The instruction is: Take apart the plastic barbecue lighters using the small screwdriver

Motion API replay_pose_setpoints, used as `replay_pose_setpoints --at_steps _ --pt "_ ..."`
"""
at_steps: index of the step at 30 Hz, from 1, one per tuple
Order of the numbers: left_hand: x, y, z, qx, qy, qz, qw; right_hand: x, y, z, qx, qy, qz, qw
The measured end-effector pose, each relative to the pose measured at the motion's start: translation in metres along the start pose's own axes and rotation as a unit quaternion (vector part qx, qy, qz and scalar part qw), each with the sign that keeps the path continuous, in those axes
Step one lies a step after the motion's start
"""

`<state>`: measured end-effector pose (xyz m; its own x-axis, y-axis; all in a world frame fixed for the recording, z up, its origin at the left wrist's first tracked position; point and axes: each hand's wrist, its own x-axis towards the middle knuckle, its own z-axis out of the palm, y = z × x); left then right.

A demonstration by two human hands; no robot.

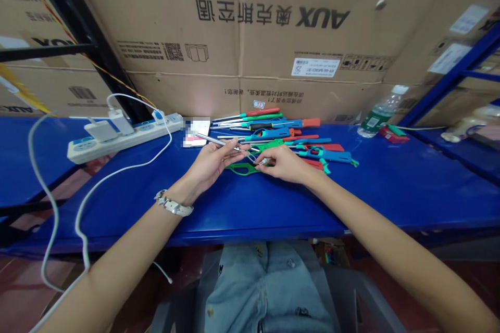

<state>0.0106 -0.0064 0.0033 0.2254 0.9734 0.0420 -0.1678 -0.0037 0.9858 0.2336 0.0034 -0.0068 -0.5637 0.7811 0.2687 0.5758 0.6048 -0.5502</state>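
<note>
My left hand is closed on a thin metal tube that points up and to the left. A thin wire loops from the tube's near end across to my right hand. My right fingertips pinch a small pale part, too small to name. Just under and behind both hands lie several long-nozzle gas lighters and their casings, among them a green casing, a blue lighter and a red handle.
A white power strip with plugs and cables lies at left on the blue table. Beside the pile is a partly blurred card. A water bottle and a red box stand at right. Large cardboard boxes form the back.
</note>
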Motion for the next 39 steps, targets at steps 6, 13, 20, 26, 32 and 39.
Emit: replay_pose_setpoints --at_steps 6,13,20,26,32,39 --pt "-0.001 -0.002 0.0 0.02 0.03 0.013 0.999 -0.001 0.002 -0.005 -0.005 -0.036 -0.007 0.999" --pt "-0.003 -0.007 -0.008 0.197 0.093 0.016 0.976 -0.003 0.001 -0.006 0.002 -0.054 -0.011 0.998" --pt "-0.006 -0.007 -0.02 0.306 0.093 -0.076 0.944 -0.007 0.0 -0.006 -0.012 -0.066 -0.028 0.997" --pt "-0.005 -0.009 -0.021 0.336 0.057 -0.053 0.939 -0.007 -0.002 -0.004 -0.045 -0.062 -0.038 0.996" --pt "-0.024 -0.006 -0.01 0.511 -0.026 0.13 0.849 -0.006 -0.006 -0.004 -0.024 -0.056 -0.011 0.998" --pt "-0.024 -0.003 0.01 0.732 -0.105 0.214 0.638 -0.002 -0.001 -0.005 0.034 -0.08 0.019 0.996"
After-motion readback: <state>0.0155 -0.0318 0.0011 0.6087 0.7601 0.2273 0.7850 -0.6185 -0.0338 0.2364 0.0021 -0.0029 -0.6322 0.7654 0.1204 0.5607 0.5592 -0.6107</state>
